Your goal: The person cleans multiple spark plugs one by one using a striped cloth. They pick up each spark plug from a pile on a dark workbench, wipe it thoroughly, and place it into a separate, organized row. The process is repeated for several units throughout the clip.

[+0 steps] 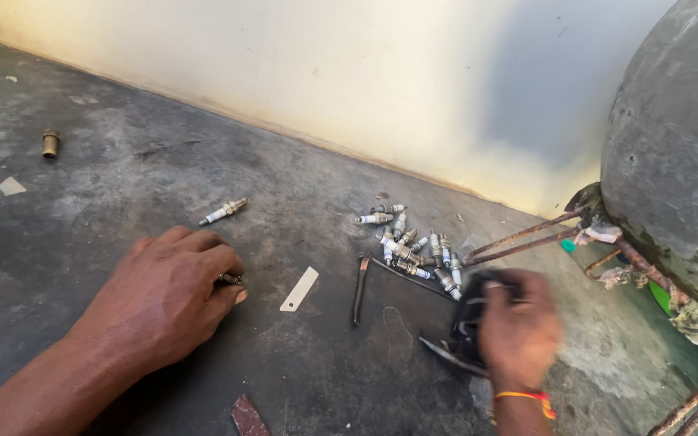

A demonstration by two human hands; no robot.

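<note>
Nearest, the right hand (519,323), blurred, has its fingers curled around a dark cloth (470,311) just near of the spark plug pile (414,246). Left hand (167,295) rests on the concrete floor (107,202), fingers bent together pinching a small metal piece (230,278). Bare floor lies left; the wall (325,73) closes the far edge.

Bright daylight washes the wall (325,73) pale, a soft grey shadow falling across its right part. The floor (123,186) is evenly lit and sharp. My right hand (520,323) smears with motion blur; my left hand (167,295) stays crisp, and the edges bow slightly
</note>
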